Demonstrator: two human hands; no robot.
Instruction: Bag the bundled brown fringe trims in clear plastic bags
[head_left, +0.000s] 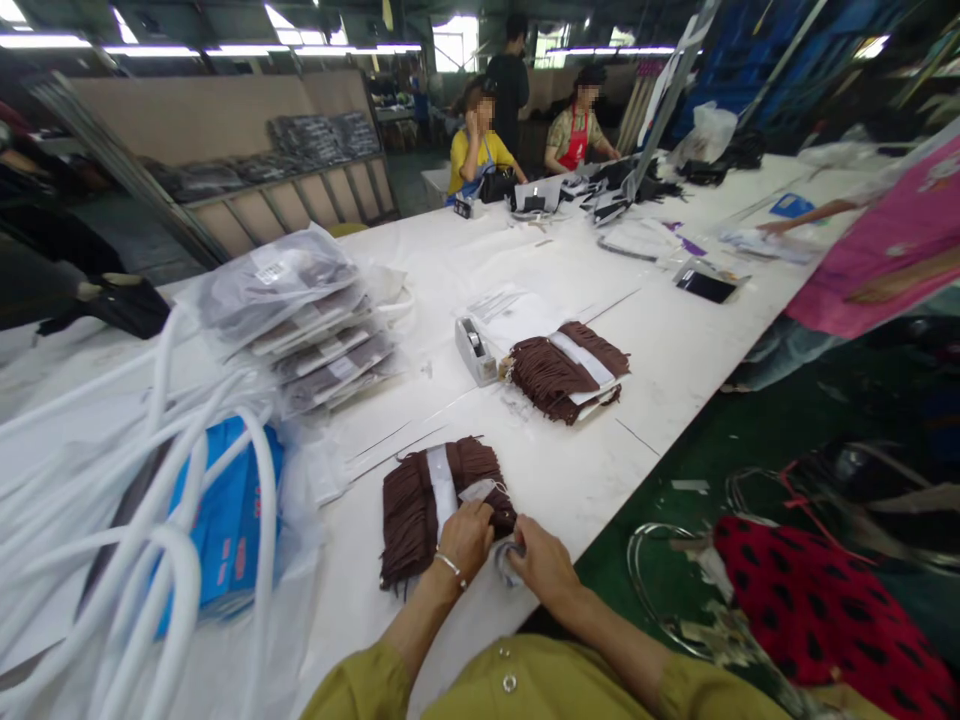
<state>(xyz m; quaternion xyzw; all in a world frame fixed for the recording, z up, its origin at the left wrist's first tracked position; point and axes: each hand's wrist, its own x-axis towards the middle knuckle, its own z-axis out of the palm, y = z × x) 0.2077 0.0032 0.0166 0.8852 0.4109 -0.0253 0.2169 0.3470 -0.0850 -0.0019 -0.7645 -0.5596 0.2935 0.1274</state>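
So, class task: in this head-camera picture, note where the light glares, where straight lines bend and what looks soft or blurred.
Head view: ceiling strip lights blow out to white; the white table looks evenly lit, with faint shadows; wide-lens distortion bows the table edge and stretches the white tubing at the left; the hands, left and right, are fairly sharp; the far workers' faces are blurred.

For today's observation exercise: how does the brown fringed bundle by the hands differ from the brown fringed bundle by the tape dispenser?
The near brown fringed bundle is touched by the left hand; the far brown fringed bundle lies untouched. The near one sits at the table edge, the far one beside the grey tape dispenser. Both carry a white band.
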